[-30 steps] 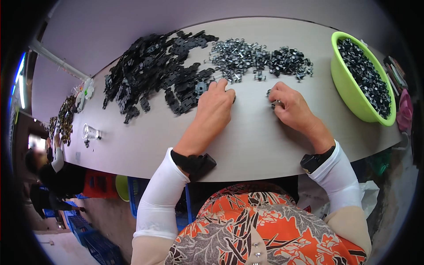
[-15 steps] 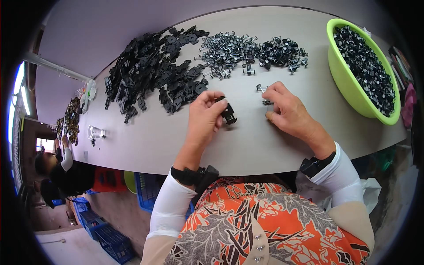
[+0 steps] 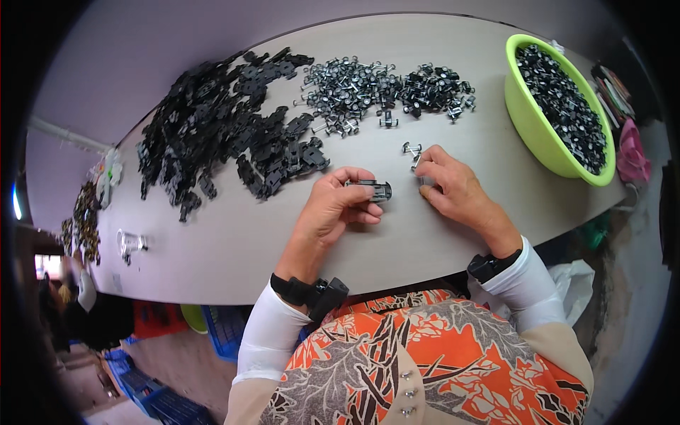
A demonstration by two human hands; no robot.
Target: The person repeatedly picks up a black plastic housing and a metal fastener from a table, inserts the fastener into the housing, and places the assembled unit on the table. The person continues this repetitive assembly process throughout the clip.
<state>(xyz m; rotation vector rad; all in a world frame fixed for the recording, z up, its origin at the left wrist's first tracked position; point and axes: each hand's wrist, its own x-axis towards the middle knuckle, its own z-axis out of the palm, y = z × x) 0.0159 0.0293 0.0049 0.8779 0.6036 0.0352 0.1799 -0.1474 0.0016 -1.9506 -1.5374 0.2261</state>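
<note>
My left hand (image 3: 343,202) pinches a black plastic chassis (image 3: 382,191), shaped like a toy car base, held level above the table. To its right, my right hand (image 3: 464,195) has thumb and forefinger closed on a small wheel axle, mostly hidden by the fingers. Just beyond those fingertips, a loose wheel axle (image 3: 411,149) with dark wheels lies on the table. A big heap of black chassis (image 3: 205,120) spreads beyond my left hand. Past my right hand is a pile of metal axles with wheels (image 3: 347,88), next to a darker pile (image 3: 432,88).
A lime-green basin (image 3: 520,117) full of wheeled parts stands at the right of the pale table (image 3: 283,276). A clear plastic cup (image 3: 129,243) is at the left, near a brownish heap (image 3: 86,219). Another person (image 3: 92,312) sits at the far left, above blue crates (image 3: 163,400).
The chassis in my left hand has turned from slanting downward to lying level. My right hand stays in its pinch near the loose axle. The whole view has shifted slightly.
</note>
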